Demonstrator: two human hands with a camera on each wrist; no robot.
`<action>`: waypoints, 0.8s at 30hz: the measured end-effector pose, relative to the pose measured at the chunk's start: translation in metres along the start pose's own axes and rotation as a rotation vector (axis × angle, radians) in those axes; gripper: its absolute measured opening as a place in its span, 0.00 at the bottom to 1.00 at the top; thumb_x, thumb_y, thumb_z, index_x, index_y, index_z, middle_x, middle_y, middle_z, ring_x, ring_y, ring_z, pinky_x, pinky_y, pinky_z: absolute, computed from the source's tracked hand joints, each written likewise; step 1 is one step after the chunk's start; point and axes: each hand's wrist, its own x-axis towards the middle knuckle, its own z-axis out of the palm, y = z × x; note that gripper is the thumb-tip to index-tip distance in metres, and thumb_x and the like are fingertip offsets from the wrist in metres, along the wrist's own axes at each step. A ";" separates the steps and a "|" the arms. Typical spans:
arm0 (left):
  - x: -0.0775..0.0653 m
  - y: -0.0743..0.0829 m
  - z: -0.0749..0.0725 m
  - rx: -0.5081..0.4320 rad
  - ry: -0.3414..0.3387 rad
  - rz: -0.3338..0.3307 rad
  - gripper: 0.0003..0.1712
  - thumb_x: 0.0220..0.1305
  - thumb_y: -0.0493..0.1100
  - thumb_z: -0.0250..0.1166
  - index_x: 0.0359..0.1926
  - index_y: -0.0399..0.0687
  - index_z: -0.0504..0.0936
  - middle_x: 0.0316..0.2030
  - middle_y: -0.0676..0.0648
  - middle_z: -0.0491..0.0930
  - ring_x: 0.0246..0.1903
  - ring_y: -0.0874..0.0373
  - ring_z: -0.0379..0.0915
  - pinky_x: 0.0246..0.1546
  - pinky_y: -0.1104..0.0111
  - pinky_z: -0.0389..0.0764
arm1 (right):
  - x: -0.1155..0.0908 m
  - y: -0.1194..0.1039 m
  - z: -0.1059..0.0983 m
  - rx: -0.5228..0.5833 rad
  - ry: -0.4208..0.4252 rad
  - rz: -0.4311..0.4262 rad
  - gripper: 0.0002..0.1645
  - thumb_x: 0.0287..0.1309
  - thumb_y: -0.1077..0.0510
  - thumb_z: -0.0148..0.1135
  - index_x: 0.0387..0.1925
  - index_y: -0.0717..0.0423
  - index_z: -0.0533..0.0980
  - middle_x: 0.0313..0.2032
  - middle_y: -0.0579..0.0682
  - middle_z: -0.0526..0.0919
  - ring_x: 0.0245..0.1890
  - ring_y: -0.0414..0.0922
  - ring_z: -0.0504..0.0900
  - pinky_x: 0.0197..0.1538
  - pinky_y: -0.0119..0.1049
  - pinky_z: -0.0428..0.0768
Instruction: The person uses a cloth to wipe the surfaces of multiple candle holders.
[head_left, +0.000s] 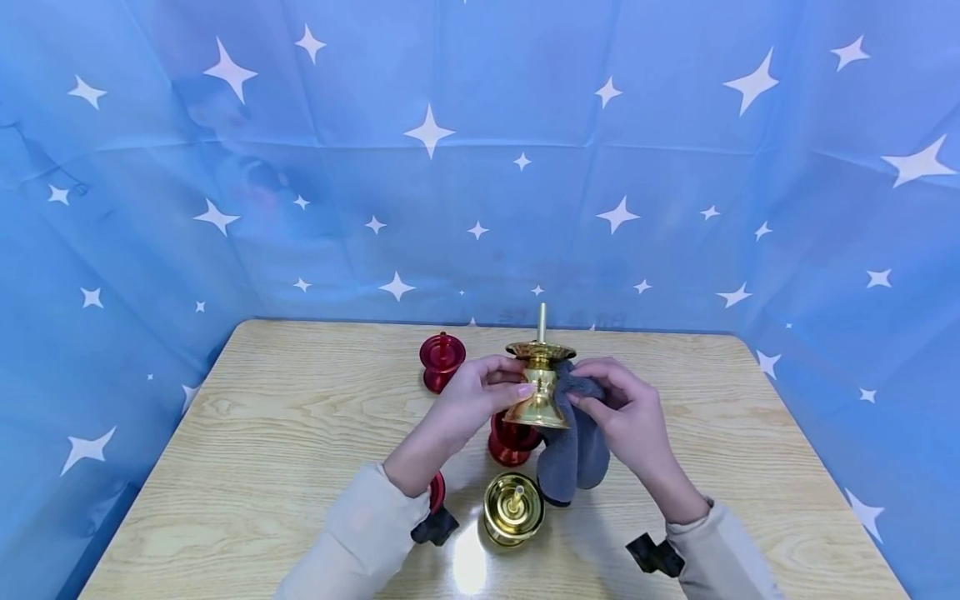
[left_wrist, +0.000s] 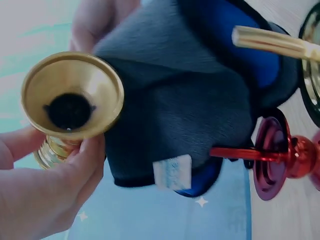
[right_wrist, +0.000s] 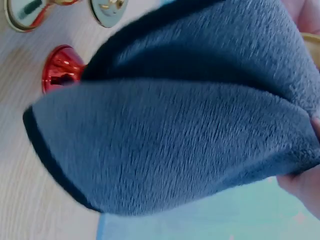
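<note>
Held up above the table, a shiny gold candle holder (head_left: 542, 407) stands roughly upright, its thin spike pointing up. My left hand (head_left: 476, 396) grips its waist between thumb and fingers. The left wrist view looks into the hollow underside of its flared base (left_wrist: 111, 102). On the other side, my right hand (head_left: 628, 414) pinches a grey plush cloth (head_left: 573, 460), which touches the holder and hangs down in folds. That cloth (right_wrist: 175, 145) fills most of the right wrist view and hides much of the holder there. A white label (left_wrist: 173, 172) shows on the cloth.
Another gold candle holder (head_left: 513, 510) stands on the wooden table (head_left: 300, 417) near the front. Red candle holders stand at the back (head_left: 442, 357), below the raised one (head_left: 510, 450), and partly behind the left sleeve (head_left: 437, 490). A blue starred curtain (head_left: 480, 183) hangs behind.
</note>
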 end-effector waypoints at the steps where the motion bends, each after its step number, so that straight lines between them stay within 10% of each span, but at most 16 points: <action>1: 0.000 0.001 0.001 -0.001 0.001 -0.011 0.17 0.58 0.33 0.61 0.48 0.28 0.73 0.40 0.39 0.77 0.37 0.58 0.75 0.35 0.71 0.77 | -0.001 0.001 0.000 0.006 -0.006 0.013 0.16 0.42 0.81 0.60 0.36 0.68 0.76 0.40 0.57 0.77 0.39 0.39 0.79 0.39 0.29 0.79; 14: -0.003 0.002 0.009 0.375 0.145 0.079 0.16 0.53 0.41 0.68 0.40 0.35 0.79 0.35 0.44 0.79 0.33 0.56 0.77 0.30 0.71 0.78 | 0.004 -0.014 0.005 -0.163 0.020 -0.226 0.19 0.37 0.81 0.65 0.33 0.64 0.79 0.36 0.56 0.79 0.39 0.40 0.77 0.40 0.23 0.76; 24: -0.003 0.002 0.001 0.062 -0.002 -0.005 0.17 0.61 0.34 0.60 0.50 0.27 0.74 0.42 0.39 0.77 0.37 0.58 0.75 0.36 0.69 0.78 | 0.000 -0.005 0.001 0.031 0.006 -0.021 0.17 0.41 0.82 0.60 0.35 0.69 0.76 0.39 0.53 0.77 0.38 0.39 0.80 0.38 0.29 0.79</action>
